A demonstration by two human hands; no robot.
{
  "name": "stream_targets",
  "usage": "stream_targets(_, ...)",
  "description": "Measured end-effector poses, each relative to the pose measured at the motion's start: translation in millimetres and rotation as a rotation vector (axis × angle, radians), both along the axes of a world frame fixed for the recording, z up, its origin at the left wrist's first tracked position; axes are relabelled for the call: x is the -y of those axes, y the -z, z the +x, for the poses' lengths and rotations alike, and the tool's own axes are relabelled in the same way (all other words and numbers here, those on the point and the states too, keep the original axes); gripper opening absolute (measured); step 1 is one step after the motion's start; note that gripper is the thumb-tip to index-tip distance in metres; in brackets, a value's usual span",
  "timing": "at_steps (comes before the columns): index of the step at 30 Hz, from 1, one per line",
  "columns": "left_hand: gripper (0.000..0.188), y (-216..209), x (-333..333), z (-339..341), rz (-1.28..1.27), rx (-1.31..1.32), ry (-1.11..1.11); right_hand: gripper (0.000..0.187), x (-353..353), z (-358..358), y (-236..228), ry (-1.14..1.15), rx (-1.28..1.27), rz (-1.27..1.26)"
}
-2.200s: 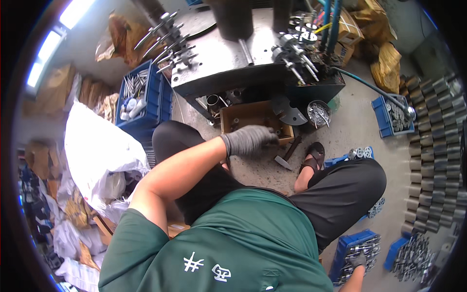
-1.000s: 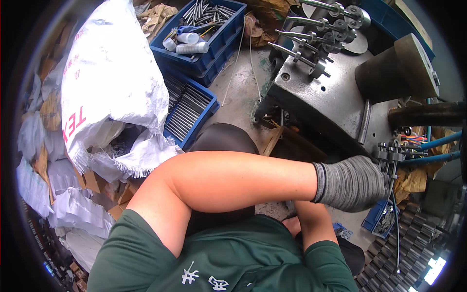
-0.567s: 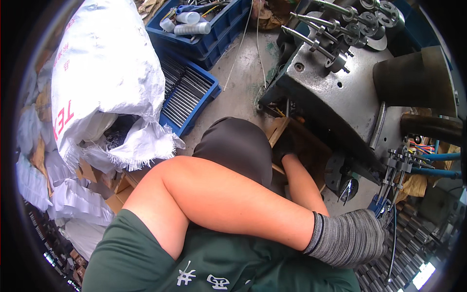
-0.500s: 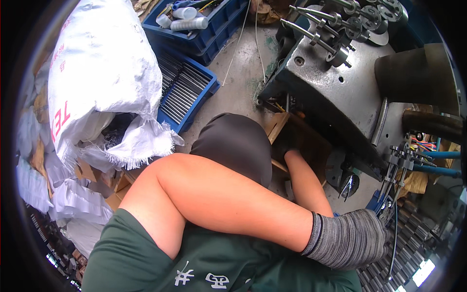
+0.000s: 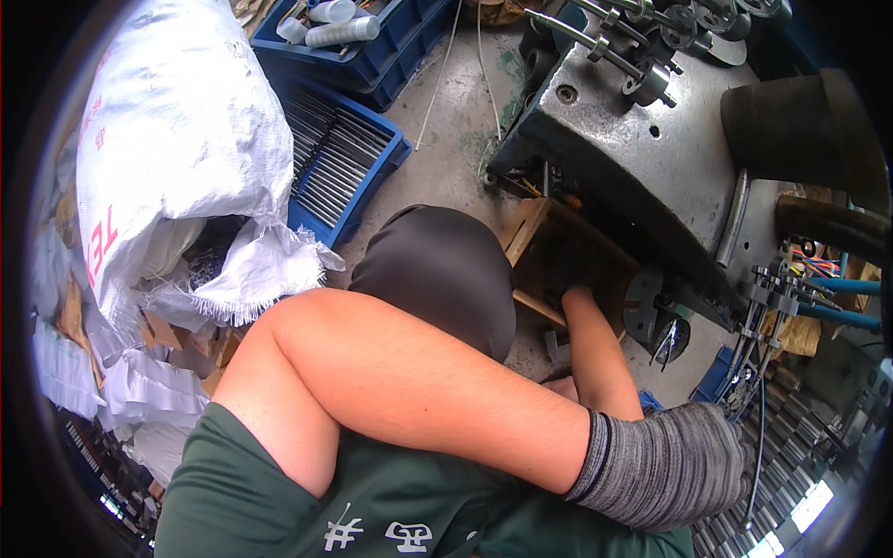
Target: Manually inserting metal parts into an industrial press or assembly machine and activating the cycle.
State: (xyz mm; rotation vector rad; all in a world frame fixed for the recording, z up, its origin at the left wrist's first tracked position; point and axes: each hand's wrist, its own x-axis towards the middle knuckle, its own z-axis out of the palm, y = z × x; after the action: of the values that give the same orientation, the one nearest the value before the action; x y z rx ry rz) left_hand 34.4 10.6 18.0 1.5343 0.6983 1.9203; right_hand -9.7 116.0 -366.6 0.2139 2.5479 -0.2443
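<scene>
My left arm crosses in front of my body. My left hand (image 5: pixel 665 465), in a grey striped knit glove, is at the lower right, beside my right arm; its fingers are hidden. Beyond it, my bare right forearm (image 5: pixel 605 363) reaches down into a brown wooden box (image 5: pixel 530 223) under the metal machine table. Dark shadow or a dark glove covers my right hand (image 5: pixel 569 277), so I cannot make out its fingers or anything in them. My knee in dark cloth (image 5: pixel 437 270) is left of the box.
A large white woven sack (image 5: pixel 186 130) with an open mouth stands at left. Blue crates (image 5: pixel 395 153) beside it hold metal rods and plastic tubes. The machine table (image 5: pixel 614 121) carries several shafts (image 5: pixel 642 84) at upper right. Stacked metal bars (image 5: pixel 795 446) lie at far right.
The view has shifted slightly, so the crates and sack appear farther left. My right forearm has moved a little, still reaching into the wooden box. My left arm remains crossed.
</scene>
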Motion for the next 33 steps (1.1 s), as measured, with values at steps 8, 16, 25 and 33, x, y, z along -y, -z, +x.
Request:
stream_targets(8, 0.028, -2.2, -7.5, -1.0, -0.002, 0.027, -0.023, 0.051, 6.7, 4.5, 38.1, -0.106, -0.269, 0.077)
stream_targets(16, 0.029, 2.1, -4.3, 0.3, -0.006, 0.017, -0.035, 0.053, 47.3, -1.1, 15.6, -0.212, -0.279, -0.048)
stream_targets(25, 0.029, 0.1, -4.5, -3.0, 0.001, 0.025, -0.048, 0.054, 51.6, -7.3, 1.6, -0.199, -0.17, -0.066)
stream_targets(33, 0.03, 0.6, -2.7, -4.1, 0.0, 0.034, -0.059, 0.055, 53.8, -12.3, -9.2, -0.19, -0.123, -0.077)
